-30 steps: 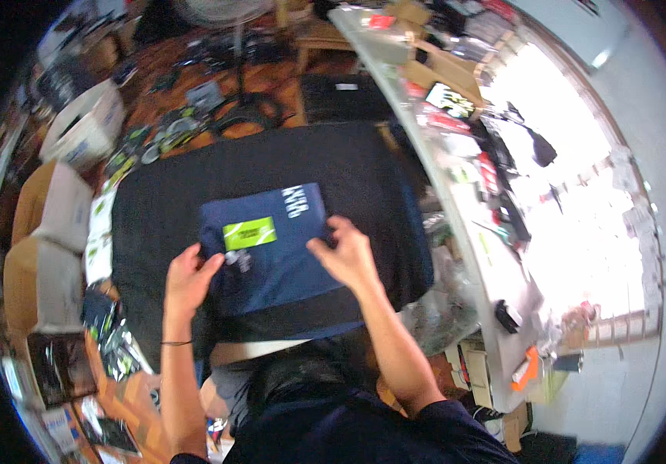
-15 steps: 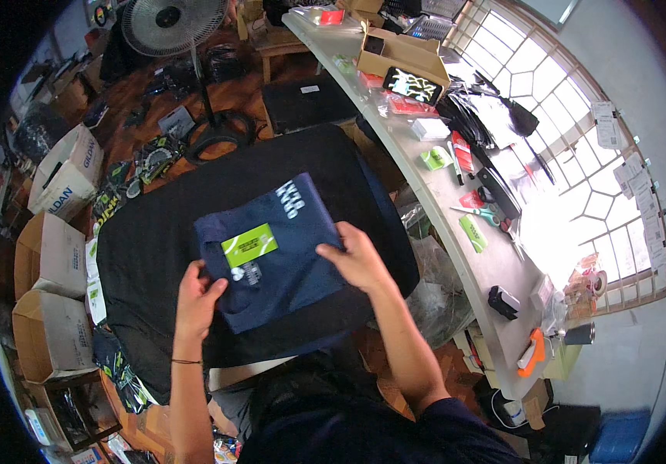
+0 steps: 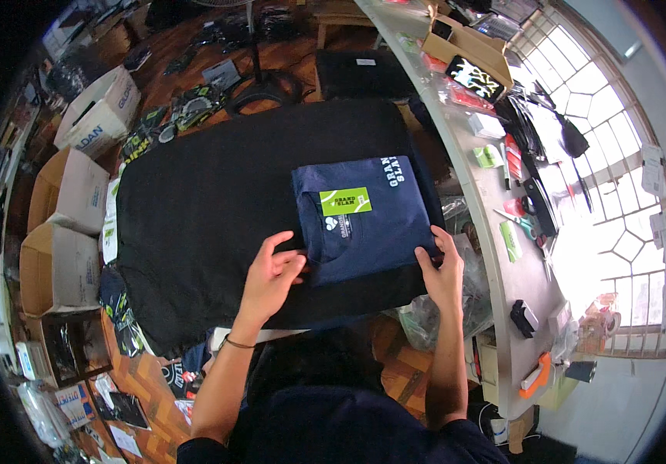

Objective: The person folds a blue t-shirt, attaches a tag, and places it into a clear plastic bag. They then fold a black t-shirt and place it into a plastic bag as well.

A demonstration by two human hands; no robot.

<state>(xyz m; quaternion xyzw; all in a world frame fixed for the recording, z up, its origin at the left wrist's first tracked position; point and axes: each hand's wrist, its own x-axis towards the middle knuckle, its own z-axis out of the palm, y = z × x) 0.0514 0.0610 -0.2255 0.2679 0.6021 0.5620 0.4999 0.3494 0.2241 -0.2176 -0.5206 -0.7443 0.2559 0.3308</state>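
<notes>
A folded navy blue T-shirt point(image 3: 379, 232) lies on the black cloth-covered table point(image 3: 201, 216), right of its middle. Light lettering shows at its upper right corner. A bright green card point(image 3: 346, 201) rests on it just above the neck opening. My left hand point(image 3: 269, 278) is beside the shirt's lower left edge, fingers apart and holding nothing. At the lower right edge, my right hand point(image 3: 444, 277) grips the shirt between thumb and fingers.
A long pale table point(image 3: 487, 255) runs along the right, bearing scissors point(image 3: 520, 223), a phone point(image 3: 475, 79), an orange-handled tool point(image 3: 535, 376) and packets. Open cardboard boxes point(image 3: 70, 263) stand at the left. Behind the black table is a fan's base point(image 3: 267, 93).
The T-shirt has gone from being held up in both hands to lying on the black cloth. My left hand has let go of it. The view has shifted.
</notes>
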